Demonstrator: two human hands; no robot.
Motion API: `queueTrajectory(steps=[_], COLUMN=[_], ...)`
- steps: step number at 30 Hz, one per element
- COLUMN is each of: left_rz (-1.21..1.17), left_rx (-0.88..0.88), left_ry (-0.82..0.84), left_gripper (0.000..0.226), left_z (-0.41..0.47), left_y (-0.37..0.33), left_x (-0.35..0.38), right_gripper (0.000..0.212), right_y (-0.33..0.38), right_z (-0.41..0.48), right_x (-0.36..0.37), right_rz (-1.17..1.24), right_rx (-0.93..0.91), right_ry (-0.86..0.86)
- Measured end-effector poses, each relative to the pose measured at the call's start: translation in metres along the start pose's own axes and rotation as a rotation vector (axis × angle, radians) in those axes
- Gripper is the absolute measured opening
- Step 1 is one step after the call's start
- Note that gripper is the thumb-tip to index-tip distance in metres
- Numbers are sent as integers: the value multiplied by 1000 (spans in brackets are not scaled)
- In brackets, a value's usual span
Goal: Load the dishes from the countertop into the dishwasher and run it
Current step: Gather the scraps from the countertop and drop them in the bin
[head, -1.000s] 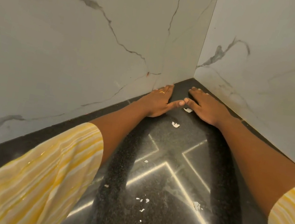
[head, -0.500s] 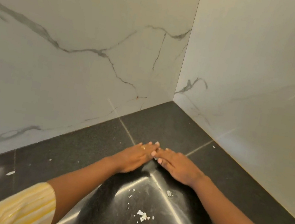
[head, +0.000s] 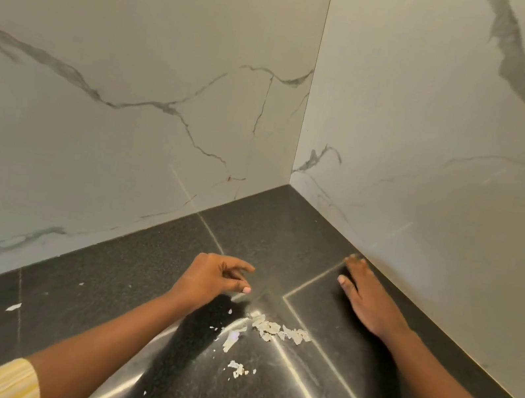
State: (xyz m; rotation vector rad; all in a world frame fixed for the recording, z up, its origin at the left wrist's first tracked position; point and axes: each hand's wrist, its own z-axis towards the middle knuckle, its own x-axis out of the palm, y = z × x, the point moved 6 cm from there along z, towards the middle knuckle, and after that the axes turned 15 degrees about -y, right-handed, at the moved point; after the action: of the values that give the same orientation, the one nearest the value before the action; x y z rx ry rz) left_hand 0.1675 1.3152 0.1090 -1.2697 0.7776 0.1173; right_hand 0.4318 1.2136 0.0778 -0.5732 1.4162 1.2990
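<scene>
**Two bare hands over a dark corner tabletop**

The left hand (head: 211, 277) is raised just over the surface with its fingers loosely curled and pointing toward the right, and it holds nothing. The right hand (head: 367, 298) lies flat, palm down, fingers straight and close together, and grips nothing; its fingertips reach close to the foot of the right wall. The two hands are apart.

On the near side of the gap between them lies a small heap of pale, torn flakes (head: 277, 330), with smaller bits scattered nearer the camera. All this rests on the black speckled stone tabletop (head: 102, 276), which fills the lower view and is crossed by thin light seams. One lone pale flake (head: 13, 306) lies far to the left.

The tabletop runs back into a corner formed by two white marble-patterned walls (head: 136, 73) with grey veins. A yellow-and-white striped sleeve (head: 11, 381) shows at the bottom edge on the left arm.
</scene>
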Motion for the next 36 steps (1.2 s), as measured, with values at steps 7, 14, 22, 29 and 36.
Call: queueTrajectory(steps=[7,14,22,29,36], left_rz=[28,296,-18,-166,623], left_rx=[-64,-3,-190,-328,-262], left_ry=[-66,64,95,-265,-150], left_gripper=[48,64,69,110,68], left_z=[-9,-55,-158,-200,-218], left_y=[32,21,12,42,70], left_x=[2,28,39,-41,-46], right_gripper=[56,59,38,69,122], right_y=[22,115,155,108,150], right_z=[30,-54,-158,-188,-199], right_x=[25,47,30,4,48], right_rz=[-27,27,513,299,-210], right_rx=[-23,-356,-114,274,-110], right_ry=[4,157,191,-85,116])
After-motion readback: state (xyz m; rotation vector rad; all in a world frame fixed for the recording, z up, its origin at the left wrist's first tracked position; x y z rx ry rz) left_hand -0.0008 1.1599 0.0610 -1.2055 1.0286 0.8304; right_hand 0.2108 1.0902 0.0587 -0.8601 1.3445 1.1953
